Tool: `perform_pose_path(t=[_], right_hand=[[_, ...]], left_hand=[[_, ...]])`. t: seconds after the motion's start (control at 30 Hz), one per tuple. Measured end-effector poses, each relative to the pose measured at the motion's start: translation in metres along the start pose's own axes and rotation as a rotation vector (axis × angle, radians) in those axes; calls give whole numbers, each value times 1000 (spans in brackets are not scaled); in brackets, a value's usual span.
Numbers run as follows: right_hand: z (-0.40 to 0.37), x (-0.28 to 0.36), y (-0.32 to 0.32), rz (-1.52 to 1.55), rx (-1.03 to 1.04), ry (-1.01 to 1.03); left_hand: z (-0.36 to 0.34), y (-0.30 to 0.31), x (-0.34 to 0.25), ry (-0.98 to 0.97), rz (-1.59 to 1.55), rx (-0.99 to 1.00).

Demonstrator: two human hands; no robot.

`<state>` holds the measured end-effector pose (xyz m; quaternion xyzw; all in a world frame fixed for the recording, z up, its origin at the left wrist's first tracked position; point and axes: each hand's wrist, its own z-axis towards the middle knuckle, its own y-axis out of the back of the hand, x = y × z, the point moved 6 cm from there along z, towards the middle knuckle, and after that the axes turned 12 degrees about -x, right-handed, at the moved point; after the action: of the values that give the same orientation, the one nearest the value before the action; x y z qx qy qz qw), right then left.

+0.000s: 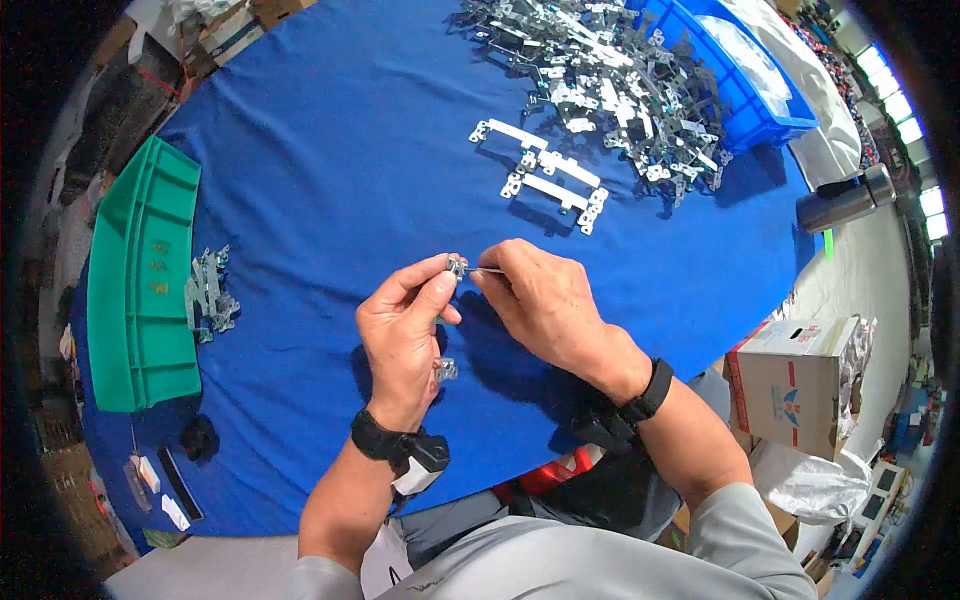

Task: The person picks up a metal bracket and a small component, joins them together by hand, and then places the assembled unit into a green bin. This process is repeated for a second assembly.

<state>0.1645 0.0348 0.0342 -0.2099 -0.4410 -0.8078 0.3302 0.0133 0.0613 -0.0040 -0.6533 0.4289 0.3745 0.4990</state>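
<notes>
Between the thumb and fingers of my left hand is a metal bracket, its upper end showing at the fingertips. Another metal end pokes out below the palm; the fingers hide whether it is the same piece. My right hand pinches a thin metal rod that points left at the bracket's upper end and seems to touch it. The rest of the rod is hidden inside my fingers. Beyond my hands, a few similar brackets lie apart on the blue cloth.
A large heap of metal brackets lies at the far right beside a blue crate. On the left, a green tray stands by a small bracket pile. A metal bottle and a cardboard box are on the right.
</notes>
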Motion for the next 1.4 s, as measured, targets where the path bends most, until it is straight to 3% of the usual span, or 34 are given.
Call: perform_pose_path(t=[0.47, 0.67, 0.77, 1.13, 1.4], right_hand=[[0, -5, -2, 42, 14, -23], [-2, -5, -6, -87, 97, -15], [1, -1, -2, 14, 77, -61], [-2, -4, -8, -226, 136, -39], [-2, -9, -4, -135, 81, -53]], left_hand=[[1, 1, 2, 9, 8, 24], [0, 0, 1, -38, 30, 14], [-2, 1, -1, 12, 70, -1], [-2, -2, 0, -94, 72, 25], [-3, -3, 0, -73, 74, 18]])
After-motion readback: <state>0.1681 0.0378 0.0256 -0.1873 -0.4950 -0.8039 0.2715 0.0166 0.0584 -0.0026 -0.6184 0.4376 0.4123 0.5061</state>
